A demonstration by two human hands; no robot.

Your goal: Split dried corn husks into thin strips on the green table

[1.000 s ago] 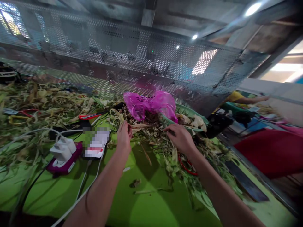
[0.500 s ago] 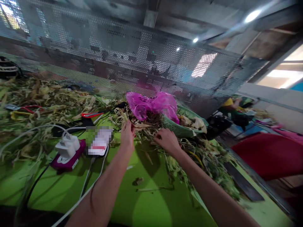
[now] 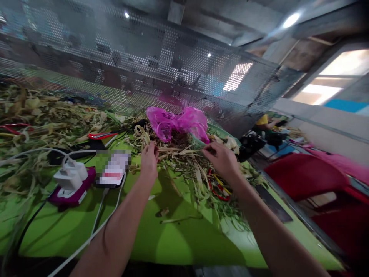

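A pale dry strip (image 3: 145, 135) rises from the fingertips of the left hand (image 3: 149, 161), which appear pinched on it; the right hand (image 3: 223, 158) has its fingers curled, and whether they grip anything cannot be told. Loose plant matter (image 3: 186, 164) lies heaped between and below both sets of fingers, so much appears left to handle, while no completed portion can be identified. Beyond the fingers sit a pink plastic bag (image 3: 191, 121) and green basket (image 3: 223, 132); left of the left fingers lies a phone (image 3: 114, 168).
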